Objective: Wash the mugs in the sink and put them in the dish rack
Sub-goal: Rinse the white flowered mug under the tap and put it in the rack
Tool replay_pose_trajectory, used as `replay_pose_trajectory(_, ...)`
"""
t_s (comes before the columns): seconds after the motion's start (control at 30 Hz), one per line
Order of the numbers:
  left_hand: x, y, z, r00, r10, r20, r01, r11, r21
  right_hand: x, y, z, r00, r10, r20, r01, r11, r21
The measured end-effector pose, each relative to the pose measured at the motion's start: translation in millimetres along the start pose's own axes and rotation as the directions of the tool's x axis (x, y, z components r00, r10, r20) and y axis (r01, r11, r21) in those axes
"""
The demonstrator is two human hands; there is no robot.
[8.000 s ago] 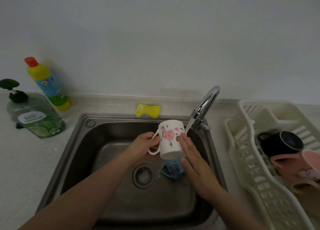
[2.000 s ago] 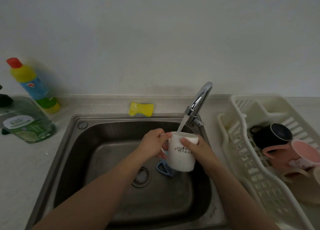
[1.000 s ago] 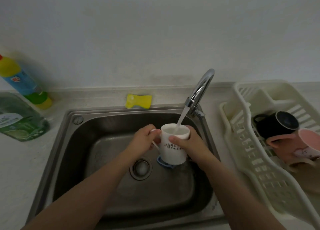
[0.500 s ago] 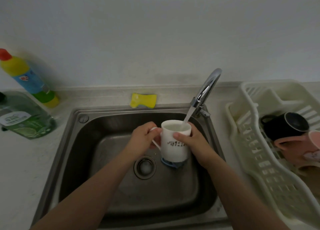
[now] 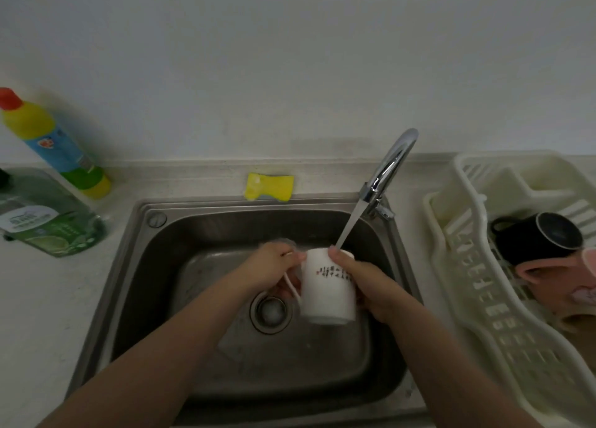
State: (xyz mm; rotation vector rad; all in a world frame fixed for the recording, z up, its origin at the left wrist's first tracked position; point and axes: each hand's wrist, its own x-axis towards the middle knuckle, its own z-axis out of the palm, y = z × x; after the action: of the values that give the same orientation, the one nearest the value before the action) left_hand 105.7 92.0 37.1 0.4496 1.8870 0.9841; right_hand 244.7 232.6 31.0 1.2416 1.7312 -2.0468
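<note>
White mug (image 5: 327, 290) held over the steel sink (image 5: 135, 260), under the tap's (image 5: 388, 169) running stream; left hand (image 5: 274, 271) closed on its handle, right hand (image 5: 364, 281) wrapped round its side, thumb on the rim. Black mug (image 5: 541, 237) and pink mug (image 5: 561, 279) lying in the dish rack (image 5: 477, 285), right of the sink

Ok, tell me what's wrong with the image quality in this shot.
Head view: dim, flat lighting with no hard shadows; wide-angle lens bows the dish rack and leans the yellow bottle; motion blur softens the white mug and its print, held by the left hand and right hand; glare on the faucet.
</note>
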Motion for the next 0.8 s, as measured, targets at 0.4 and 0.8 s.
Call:
replay_pose_trajectory(0.4, 4.7, 12.6, 6.6, 0.963, 0.224, -0.152, -0.239, 0.967, -0.091, -15.2, -12.3, -15.0, 0.913, -0.404, -0.063, 0.392, 0.909, -0.138)
replay_pose_trajectory(0.8, -8.6, 0.5, 4.6, 0.989, 0.134, -0.056, -0.136, 0.99, -0.03, -18.8, 15.6, 3.2, 0.978, -0.2, -0.062, 0.197, 0.978, -0.064)
